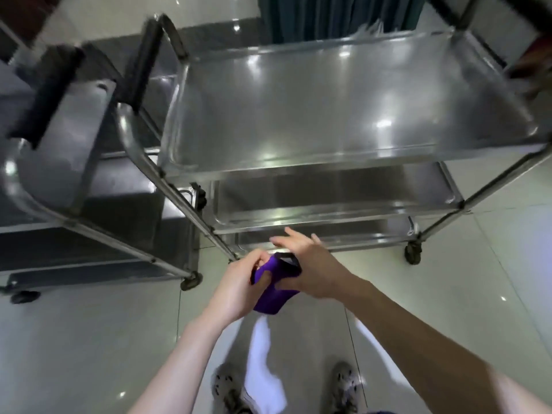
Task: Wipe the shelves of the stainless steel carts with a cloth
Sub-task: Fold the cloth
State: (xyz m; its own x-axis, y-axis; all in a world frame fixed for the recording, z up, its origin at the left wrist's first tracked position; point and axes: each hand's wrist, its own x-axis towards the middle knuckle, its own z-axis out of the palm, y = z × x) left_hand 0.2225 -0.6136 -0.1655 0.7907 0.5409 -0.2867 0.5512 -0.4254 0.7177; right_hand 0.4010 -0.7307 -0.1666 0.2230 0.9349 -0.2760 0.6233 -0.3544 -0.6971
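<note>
Three-tier stainless steel cart (343,115), centre of view. Second stainless steel cart with black handle grips (59,138), crowding its left side. Dark teal curtain (343,16), behind it. Small purple cloth (276,294), before its near-left corner: left hand (239,282) grips it; right hand (310,264) touches it, fingers spread.

Bright overhead light glares in spots off the steel cart (343,106) and glossy floor (74,339); edges bend and blur.
</note>
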